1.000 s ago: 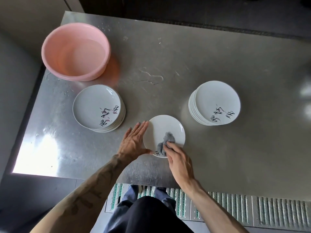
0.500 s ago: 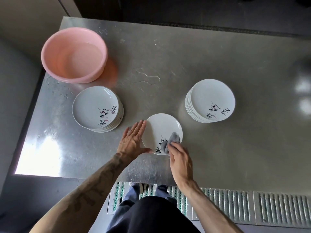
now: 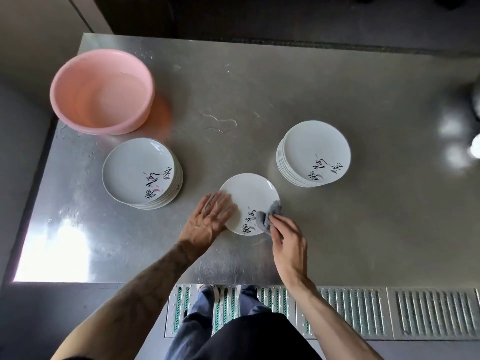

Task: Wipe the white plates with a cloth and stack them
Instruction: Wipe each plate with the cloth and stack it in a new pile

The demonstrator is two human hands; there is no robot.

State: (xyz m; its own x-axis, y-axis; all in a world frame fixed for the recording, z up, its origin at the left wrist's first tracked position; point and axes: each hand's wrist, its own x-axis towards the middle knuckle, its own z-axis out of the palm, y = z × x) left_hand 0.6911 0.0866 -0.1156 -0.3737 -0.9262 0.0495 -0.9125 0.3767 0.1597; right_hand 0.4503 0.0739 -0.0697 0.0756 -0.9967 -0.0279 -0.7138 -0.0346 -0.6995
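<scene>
- Single plate (image 3: pixel 249 197) flat on steel table (image 3: pixel 337 242), between both stacks.
- Left hand (image 3: pixel 207 219), fingers flat, steadies its rim against sliding.
- Right hand (image 3: pixel 285 239) pinches grey cloth (image 3: pixel 267 215) at plate's right edge, wiping.

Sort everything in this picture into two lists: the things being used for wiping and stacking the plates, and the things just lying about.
In use: single plate, cloth, left stack, right stack, left hand pressing the plate, right hand holding the cloth.
Lying about: pink basin, puddle, floor grate.
</scene>
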